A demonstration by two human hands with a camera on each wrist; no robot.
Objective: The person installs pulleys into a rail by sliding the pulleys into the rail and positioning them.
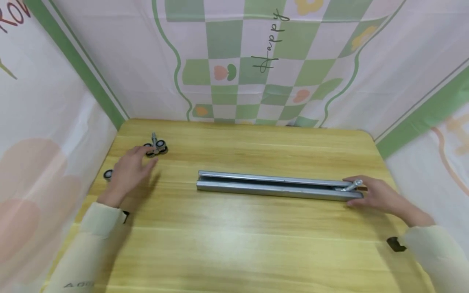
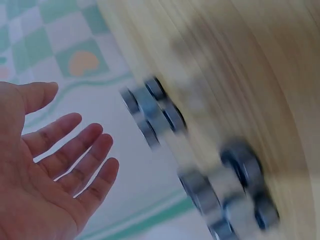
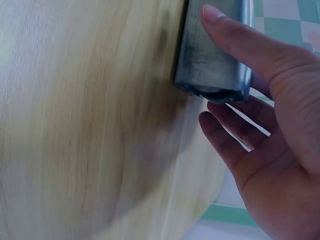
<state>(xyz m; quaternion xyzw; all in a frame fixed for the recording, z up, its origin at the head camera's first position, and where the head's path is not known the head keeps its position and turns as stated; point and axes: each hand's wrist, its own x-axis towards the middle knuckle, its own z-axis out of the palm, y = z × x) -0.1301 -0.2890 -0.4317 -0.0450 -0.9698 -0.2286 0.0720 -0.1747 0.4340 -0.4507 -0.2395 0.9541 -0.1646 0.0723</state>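
Note:
A long metal C-shaped rail (image 1: 271, 190) lies across the table, its slot facing up. My right hand (image 1: 381, 195) grips its right end, the thumb (image 3: 235, 37) along one side and fingers on the other. Beside that hand, a threaded bolt (image 1: 354, 185) pokes up at a slant from the slot; its lower part is hidden inside the rail. At the left, my left hand (image 1: 130, 171) hovers by a roller trolley (image 1: 156, 148) with black wheels and an upright bolt. In the left wrist view its fingers (image 2: 82, 162) are spread and hold nothing, with both trolleys blurred nearby.
A second roller trolley (image 1: 108, 175) sits near the table's left edge, partly hidden behind the left hand. The wooden table (image 1: 227, 244) is bordered by printed cloth (image 1: 256, 93) at the back and both sides.

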